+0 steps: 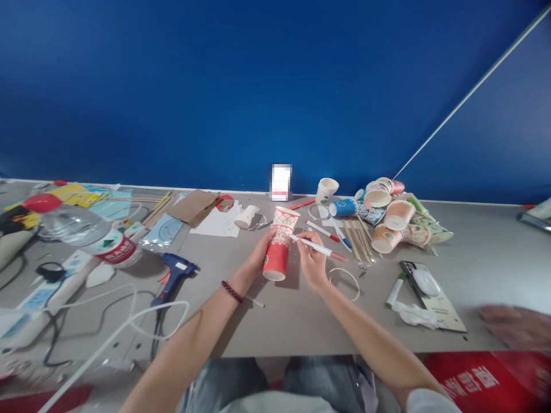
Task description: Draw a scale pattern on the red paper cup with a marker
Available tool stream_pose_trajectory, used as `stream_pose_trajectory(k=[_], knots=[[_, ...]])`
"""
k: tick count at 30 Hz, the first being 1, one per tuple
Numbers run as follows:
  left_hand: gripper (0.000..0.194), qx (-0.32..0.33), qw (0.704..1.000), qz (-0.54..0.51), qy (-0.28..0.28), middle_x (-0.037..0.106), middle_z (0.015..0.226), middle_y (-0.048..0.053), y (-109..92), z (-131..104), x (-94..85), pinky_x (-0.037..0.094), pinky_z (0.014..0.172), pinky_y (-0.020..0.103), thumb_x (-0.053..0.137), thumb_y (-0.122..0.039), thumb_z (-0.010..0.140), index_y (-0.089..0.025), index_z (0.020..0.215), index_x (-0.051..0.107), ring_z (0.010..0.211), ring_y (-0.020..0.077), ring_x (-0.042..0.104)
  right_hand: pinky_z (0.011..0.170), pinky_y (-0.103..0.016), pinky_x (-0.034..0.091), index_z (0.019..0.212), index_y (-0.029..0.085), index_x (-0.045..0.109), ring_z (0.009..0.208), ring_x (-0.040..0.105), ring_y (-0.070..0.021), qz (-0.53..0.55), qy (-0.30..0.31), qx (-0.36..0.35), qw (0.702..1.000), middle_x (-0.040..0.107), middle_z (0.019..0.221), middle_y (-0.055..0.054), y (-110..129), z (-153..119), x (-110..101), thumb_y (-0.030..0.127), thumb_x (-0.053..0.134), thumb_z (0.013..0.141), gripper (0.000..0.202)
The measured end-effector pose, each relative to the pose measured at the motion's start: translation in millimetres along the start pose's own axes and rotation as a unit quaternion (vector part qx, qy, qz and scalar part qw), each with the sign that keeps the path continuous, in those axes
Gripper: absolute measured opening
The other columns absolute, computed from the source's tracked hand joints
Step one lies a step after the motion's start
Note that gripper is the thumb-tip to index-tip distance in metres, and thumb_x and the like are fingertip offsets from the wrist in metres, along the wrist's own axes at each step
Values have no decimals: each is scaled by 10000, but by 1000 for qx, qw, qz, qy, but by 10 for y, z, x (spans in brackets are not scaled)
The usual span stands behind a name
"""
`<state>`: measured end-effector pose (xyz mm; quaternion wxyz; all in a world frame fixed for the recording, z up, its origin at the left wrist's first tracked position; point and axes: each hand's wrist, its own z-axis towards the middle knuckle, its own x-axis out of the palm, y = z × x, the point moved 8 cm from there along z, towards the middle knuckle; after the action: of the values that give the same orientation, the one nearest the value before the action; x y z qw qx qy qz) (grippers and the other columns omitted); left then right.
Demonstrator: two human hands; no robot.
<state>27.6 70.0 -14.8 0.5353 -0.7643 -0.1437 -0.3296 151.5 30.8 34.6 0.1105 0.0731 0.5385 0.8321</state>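
Two red-and-white paper cups [278, 258] appear set end to end, tilted a little over the middle of the table. My left hand [265, 246] is wrapped around their left side. In my right hand [312, 258] is a white marker [318, 246], its red end pointing right and its other end at the cups' right side. Whether that tip touches the paper I cannot tell. Just behind my right hand lies another white marker with a red cap [322, 231]. Beneath my left wrist runs a thin stick [253, 300].
A blue glue gun [174, 278], a large plastic bottle [94, 235] and a white power strip [47, 298] with loose cables lie left. Paper cups [387, 238] are heaped at the right, beside wooden sticks [359, 235]. A phone [281, 182] leans against the blue wall.
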Motion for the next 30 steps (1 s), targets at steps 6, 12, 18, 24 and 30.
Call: stream_pose_trajectory(k=[6, 12, 18, 24, 30], knots=[[328, 5, 1000, -4, 2, 651, 694, 23, -14, -9, 21, 465, 612, 249, 725, -456, 770, -136, 785, 654, 596, 121, 578, 623, -283, 483, 878, 224, 590, 695, 602, -156, -19, -2, 6, 1000, 624, 794, -5, -6, -7, -12, 365, 566, 883, 143], [303, -3, 1000, -4, 1, 653, 691, 24, 6, -4, 5, 455, 610, 255, 699, -439, 798, -139, 787, 661, 597, 124, 574, 618, -285, 483, 895, 223, 600, 697, 604, -158, -17, 0, 13, 1000, 633, 821, -14, -22, -2, -10, 379, 566, 881, 160], [311, 3, 1000, -4, 9, 661, 711, 19, 3, -6, 6, 451, 620, 250, 711, -440, 795, -134, 813, 659, 616, 125, 579, 629, -285, 488, 876, 220, 594, 704, 611, -160, -11, 2, 10, 1000, 630, 797, -9, -18, 7, -9, 361, 573, 872, 142], [354, 1, 1000, 3, -1, 651, 695, 33, -3, -1, 4, 450, 610, 255, 729, -466, 755, -122, 794, 654, 600, 129, 574, 603, -276, 457, 869, 220, 590, 664, 581, -151, -9, 10, 11, 1000, 620, 749, 3, -46, 1, -3, 323, 572, 865, 105], [319, -4, 1000, 6, -9, 635, 668, 18, -33, -53, 30, 428, 590, 248, 703, -438, 785, -122, 788, 656, 564, 113, 544, 571, -267, 434, 839, 226, 581, 624, 553, -142, -7, 8, 9, 1000, 594, 706, 19, -51, -8, 2, 295, 577, 838, 68]])
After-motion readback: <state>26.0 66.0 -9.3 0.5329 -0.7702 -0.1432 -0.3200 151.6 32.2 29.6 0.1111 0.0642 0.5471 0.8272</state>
